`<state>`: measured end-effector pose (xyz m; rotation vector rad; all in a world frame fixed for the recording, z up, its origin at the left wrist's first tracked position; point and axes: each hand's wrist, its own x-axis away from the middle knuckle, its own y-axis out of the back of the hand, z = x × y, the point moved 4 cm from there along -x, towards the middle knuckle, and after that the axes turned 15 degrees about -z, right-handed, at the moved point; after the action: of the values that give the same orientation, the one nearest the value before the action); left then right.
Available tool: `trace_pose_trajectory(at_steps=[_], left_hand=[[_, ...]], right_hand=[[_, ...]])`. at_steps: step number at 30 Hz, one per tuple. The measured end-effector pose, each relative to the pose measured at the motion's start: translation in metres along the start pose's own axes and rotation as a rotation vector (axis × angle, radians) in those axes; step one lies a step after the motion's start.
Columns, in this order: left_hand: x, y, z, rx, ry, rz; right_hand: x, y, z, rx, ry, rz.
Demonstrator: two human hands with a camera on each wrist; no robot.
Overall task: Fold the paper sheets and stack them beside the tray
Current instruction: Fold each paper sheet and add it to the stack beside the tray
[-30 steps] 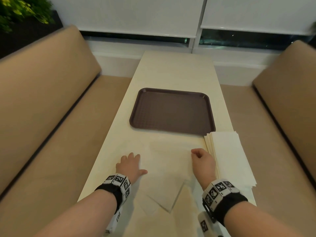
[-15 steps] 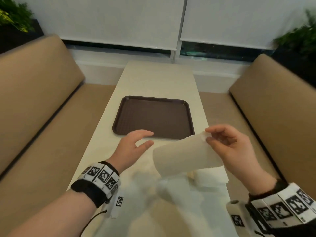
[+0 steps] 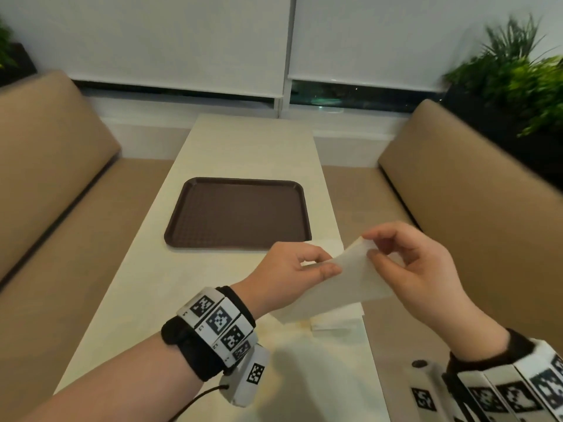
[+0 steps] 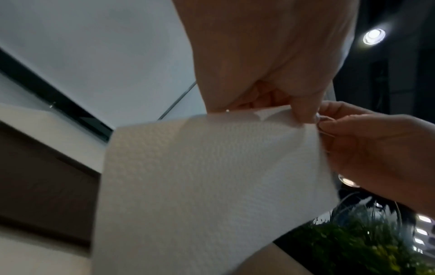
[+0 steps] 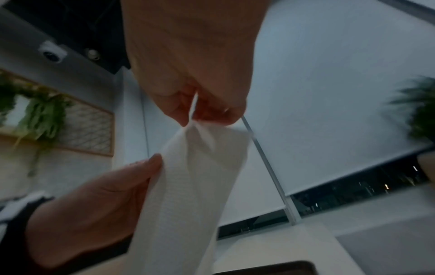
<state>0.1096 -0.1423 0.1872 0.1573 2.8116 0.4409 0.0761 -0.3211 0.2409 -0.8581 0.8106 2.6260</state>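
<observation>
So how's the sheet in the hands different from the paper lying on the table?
The held sheet hangs in the air above the table, pinched by the left hand and right hand; the paper on the table lies flat, untouched. The held sheet sags and curves; the paper below looks flat. Both are white and sit nearer than the brown tray.

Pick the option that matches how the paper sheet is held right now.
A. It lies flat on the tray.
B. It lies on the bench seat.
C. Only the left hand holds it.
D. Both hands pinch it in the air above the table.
D: the left hand and right hand each pinch the paper sheet, lifted clear of the table; the tray holds nothing.
</observation>
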Motion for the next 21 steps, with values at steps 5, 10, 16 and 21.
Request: trace_pose_trajectory(at_steps=[5, 10, 16, 21], left_hand=[[-0.003, -0.021, -0.013, -0.482, -0.558, 0.029], [0.000, -0.027, 0.006, -0.647, -0.754, 0.201], [-0.008, -0.028, 0.030, -0.962, -0.583, 0.517], [-0.037, -0.056, 0.023, -1.036, -0.586, 0.636]], right_hand=[[0.013, -0.015, 0.001, 0.605, 0.512, 0.230], [0.039, -0.024, -0.028, 0.681, 0.423, 0.454], [0.057, -0.006, -0.064, 0.583, -0.011, 0.646], [0.042, -0.030, -0.058, 0.569, -0.057, 0.547]])
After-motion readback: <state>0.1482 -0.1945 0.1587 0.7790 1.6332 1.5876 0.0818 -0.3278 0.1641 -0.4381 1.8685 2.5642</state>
